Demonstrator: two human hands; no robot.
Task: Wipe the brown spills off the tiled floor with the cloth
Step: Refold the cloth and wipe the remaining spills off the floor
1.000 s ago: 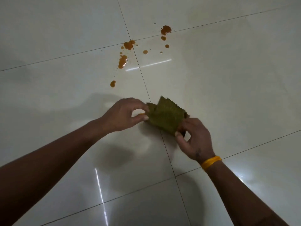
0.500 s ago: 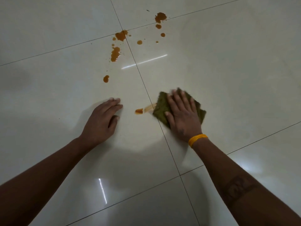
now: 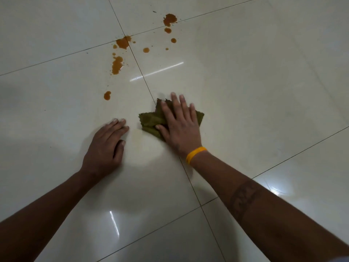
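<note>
My right hand (image 3: pixel 179 123) presses flat, fingers spread, on the olive-green cloth (image 3: pixel 150 121), which lies crumpled on the glossy tiled floor (image 3: pixel 255 95). My left hand (image 3: pixel 105 146) rests palm down on the floor just left of the cloth, holding nothing. Brown spills lie farther away: a single drop (image 3: pixel 107 95), a long blot (image 3: pixel 117 64), a splash on the tile joint (image 3: pixel 123 42), small drops (image 3: pixel 146 50) and a larger blot at the top (image 3: pixel 170 19). The floor between my hands shows only a faint pale smear.
Dark grout lines (image 3: pixel 143 78) cross the pale tiles. Ceiling light reflections (image 3: pixel 156 71) glare on the floor. A yellow band (image 3: pixel 195 154) circles my right wrist.
A second ago both hands held the cloth in the air. Then my right hand pressed it down and my left went flat. The brown drop and streak beside the cloth are now gone.
</note>
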